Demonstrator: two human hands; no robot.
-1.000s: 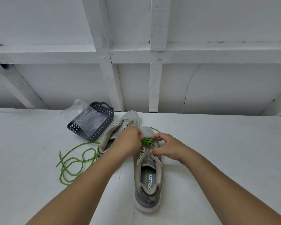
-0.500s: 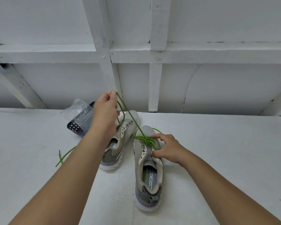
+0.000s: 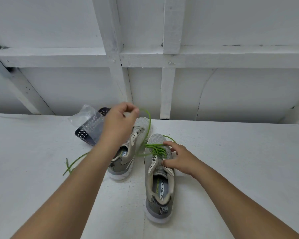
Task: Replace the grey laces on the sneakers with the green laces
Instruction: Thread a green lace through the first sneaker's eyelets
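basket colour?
Dark navy-grey basket with a white cut-out pattern, partly under clear plastic; head view.

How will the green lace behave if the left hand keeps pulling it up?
Probably floppy: the green lace sags in a curve below the left hand. It may drag the sneaker, likely light, so the right hand bracing it seems wise.

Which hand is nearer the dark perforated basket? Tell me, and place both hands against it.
Left. The left hand is raised just right of the basket, pinching the green lace. The right hand rests on the near sneaker, farther right and nearer the person.
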